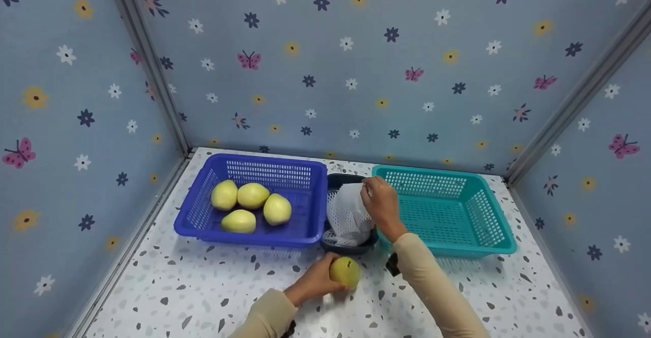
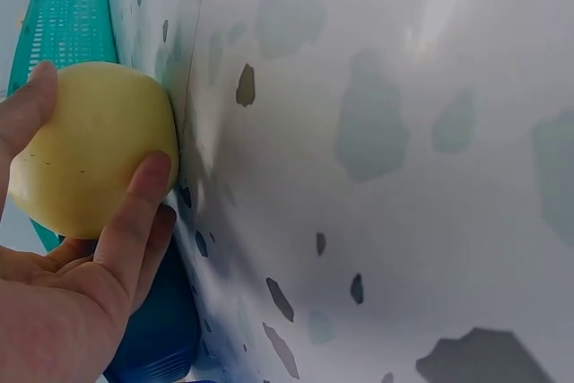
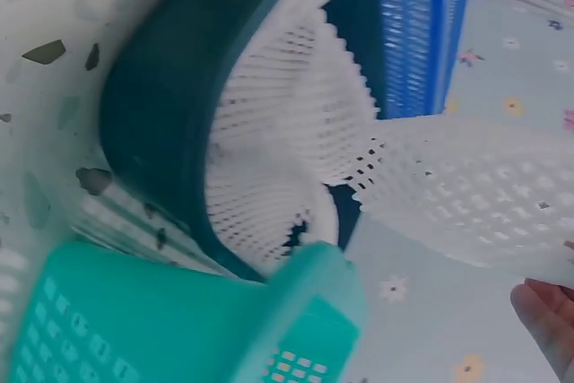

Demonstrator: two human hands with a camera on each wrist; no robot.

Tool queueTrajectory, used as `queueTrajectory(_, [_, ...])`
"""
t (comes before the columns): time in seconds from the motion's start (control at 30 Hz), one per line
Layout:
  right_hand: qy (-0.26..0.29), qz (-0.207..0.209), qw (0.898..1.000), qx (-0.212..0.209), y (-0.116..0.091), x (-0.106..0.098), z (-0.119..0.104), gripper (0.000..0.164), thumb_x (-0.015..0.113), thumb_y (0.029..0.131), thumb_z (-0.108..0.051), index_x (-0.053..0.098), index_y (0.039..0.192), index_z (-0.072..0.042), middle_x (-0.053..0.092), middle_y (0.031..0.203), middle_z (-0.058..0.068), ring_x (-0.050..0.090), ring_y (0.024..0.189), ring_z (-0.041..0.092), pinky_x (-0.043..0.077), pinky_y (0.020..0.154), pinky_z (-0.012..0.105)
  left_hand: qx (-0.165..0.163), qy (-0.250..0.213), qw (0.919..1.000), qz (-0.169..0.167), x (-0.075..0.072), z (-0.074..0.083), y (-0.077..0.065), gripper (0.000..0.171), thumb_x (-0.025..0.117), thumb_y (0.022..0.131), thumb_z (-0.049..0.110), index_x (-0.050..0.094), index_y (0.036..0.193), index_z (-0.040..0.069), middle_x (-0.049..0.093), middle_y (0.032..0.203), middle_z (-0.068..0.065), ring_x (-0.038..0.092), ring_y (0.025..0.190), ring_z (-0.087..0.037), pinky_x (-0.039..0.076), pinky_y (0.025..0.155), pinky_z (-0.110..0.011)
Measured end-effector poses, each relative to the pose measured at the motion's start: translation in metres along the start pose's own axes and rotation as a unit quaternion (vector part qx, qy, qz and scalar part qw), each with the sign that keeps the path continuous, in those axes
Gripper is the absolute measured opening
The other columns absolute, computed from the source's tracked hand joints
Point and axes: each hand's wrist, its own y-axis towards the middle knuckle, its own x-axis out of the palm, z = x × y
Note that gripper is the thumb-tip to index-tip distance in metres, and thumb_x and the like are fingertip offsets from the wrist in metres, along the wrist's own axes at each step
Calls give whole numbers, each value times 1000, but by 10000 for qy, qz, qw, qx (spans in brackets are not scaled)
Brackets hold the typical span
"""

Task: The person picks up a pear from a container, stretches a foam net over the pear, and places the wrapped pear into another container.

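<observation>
My left hand (image 1: 319, 278) grips a yellow-green pear (image 1: 345, 272) at the table's front middle, thumb and fingers around its sides; the left wrist view shows the pear (image 2: 94, 145) close to the tabletop. Up and to the right, my right hand (image 1: 381, 203) pinches the top end of a white foam net sleeve (image 1: 351, 208). In the right wrist view this net (image 3: 466, 190) stretches up out of a dark oval container (image 3: 166, 105). More white foam nets (image 3: 269, 132) lie inside that container.
A blue-purple basket (image 1: 254, 239) on the left holds several yellow pears (image 1: 277, 209). On the right stands a teal basket (image 1: 488, 249), close beside the dark container. Floral-patterned panels (image 1: 351, 73) enclose the speckled table (image 1: 168, 287) at the back and sides.
</observation>
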Motion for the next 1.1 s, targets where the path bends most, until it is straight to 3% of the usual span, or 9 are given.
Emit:
queueTrajectory(0.43, [801, -67, 9967, -117, -8, -43, -17, 10, 65, 83, 5, 69, 90, 0, 63, 78, 9, 62, 66, 16, 51, 57, 27, 66, -132, 9999, 1, -1, -2, -1, 65, 85, 69, 22, 50, 120, 4, 58, 112, -14, 57, 99, -30, 46, 83, -47])
queueTrajectory(0.8, [1159, -99, 9928, -285, -33, -81, -26, 12, 67, 79, 9, 70, 87, 0, 65, 77, 9, 63, 65, 15, 51, 52, 25, 34, -147, 9998, -108, 1, -1, 0, 63, 84, 70, 23, 49, 120, 5, 58, 110, -11, 56, 95, -26, 47, 79, -43])
queueTrajectory(1.1, [1420, -263, 9889, -349, -52, -97, -31, 17, 68, 76, 13, 70, 87, -1, 65, 78, 5, 63, 65, 12, 51, 53, 20, 37, -79, 10000, -29, 1, 0, 1, 62, 85, 69, 22, 50, 117, 5, 58, 107, -10, 56, 91, -24, 47, 77, -41])
